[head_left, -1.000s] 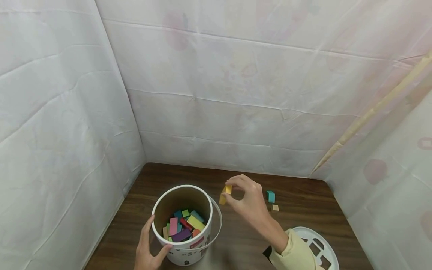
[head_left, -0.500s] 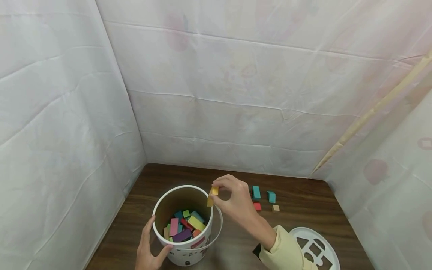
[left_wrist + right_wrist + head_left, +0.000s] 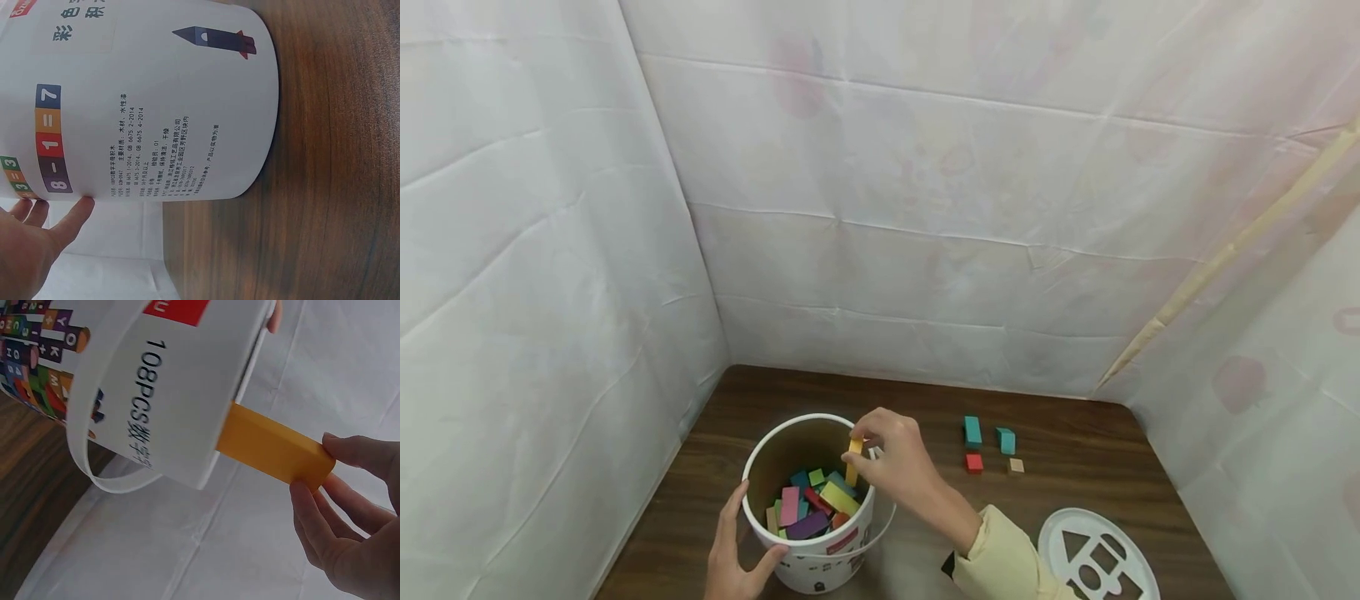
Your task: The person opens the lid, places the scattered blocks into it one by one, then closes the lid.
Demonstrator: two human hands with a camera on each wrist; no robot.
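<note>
A white printed bucket [image 3: 820, 575] stands upright on the table, holding several coloured toy blocks. My left hand [image 3: 733, 550] rests against its left side, thumb and fingers spread at the rim. In the left wrist view, the left fingertips [image 3: 80, 209] touch the printed wall. My right hand [image 3: 891, 458] pinches an orange-yellow rectangular block [image 3: 275, 447] by one end between thumb and fingers. The block points down inside the right part of the rim, above the other blocks. From the right wrist view, its lower end is hidden behind the bucket wall.
Two teal blocks [image 3: 973, 431], a red block [image 3: 973, 463] and a small plain wood block [image 3: 1016, 466] lie right of the bucket. A white lid with shaped cut-outs [image 3: 1060, 542] lies at the front right. The bucket's handle [image 3: 883, 533] hangs on its right. White cloth walls surround the table [image 3: 700, 500].
My right hand has moved left and down with the orange-yellow block, from beside the bucket to inside its rim. The teal and red blocks it covered now show. My left hand stays at the bucket.
</note>
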